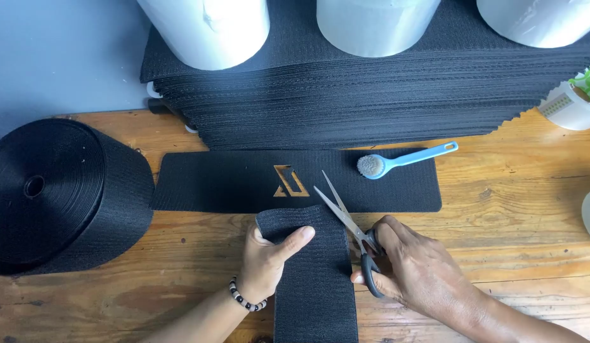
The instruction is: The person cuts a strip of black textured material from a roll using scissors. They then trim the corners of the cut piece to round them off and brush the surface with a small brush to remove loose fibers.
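The left hand (267, 257) is closed on the upper left corner of a black fabric strip (315, 279), thumb lying across the top face and the other fingers tucked under the edge, so it pinches the cloth flat against the wooden table (498, 209). A beaded bracelet (246, 296) circles that wrist. The right hand (414, 267) grips a pair of scissors (352, 228) by dark handles, fingers curled through the loops; the blades are parted and point up and to the left, their tips over the strip's top right corner and the mat beyond. Whether the blades touch the fabric is hard to tell from this angle.

The strip runs from the bottom edge of the view up the middle of the table, its rounded top end overlapping the near edge of a flat black mat (225, 181) with a cut-out emblem (290, 181) showing the wood below. A blue-handled brush (396, 160) lies on the mat's right part, bristle head to the left. Behind the mat stands a tall stack of black sheets (345, 101) carrying three white rolls (209, 28). A large roll of black webbing (60, 194) sits at the left, well apart from the hands. A small white pot (571, 105) holding a green plant stands at the right edge.
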